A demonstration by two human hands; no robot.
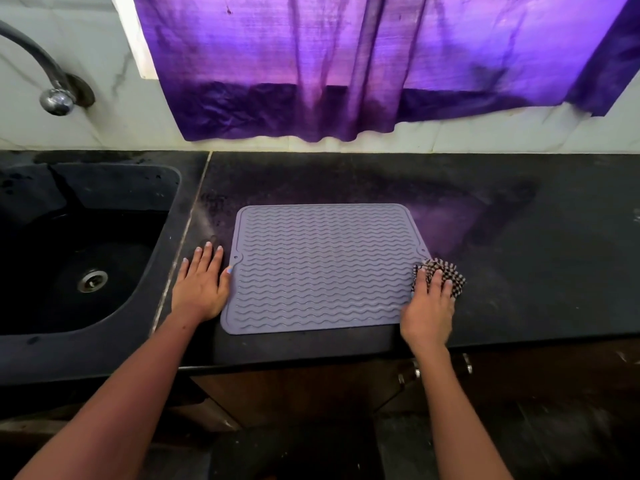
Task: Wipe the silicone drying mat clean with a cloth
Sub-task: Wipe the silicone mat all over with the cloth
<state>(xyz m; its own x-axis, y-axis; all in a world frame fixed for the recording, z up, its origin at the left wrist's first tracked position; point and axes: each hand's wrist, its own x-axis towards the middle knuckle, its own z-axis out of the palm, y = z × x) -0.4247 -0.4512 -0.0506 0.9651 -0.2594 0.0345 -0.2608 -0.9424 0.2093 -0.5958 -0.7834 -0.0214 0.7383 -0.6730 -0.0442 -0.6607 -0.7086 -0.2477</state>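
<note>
We saw the grey mat lying flat on the dark counter in the middle of the frame, its wavy ridges facing up. The left hand lay flat on the counter just beside the mat's left edge, fingers straight and spread, with the thumb tip touching that edge; it held nothing. At the mat's lower right edge the right hand pressed down on a checked cloth, fingers laid over it and slightly bent. The cloth was bunched under the fingers and straddled the mat's right rim, partly on the mat and partly on the counter. We could not tell whether the fingers pinched the cloth or merely pressed it.

In the left of the frame sat a dark sink with a metal drain, and a tap curved above it in the upper left. A purple curtain hung across the top of the frame.
</note>
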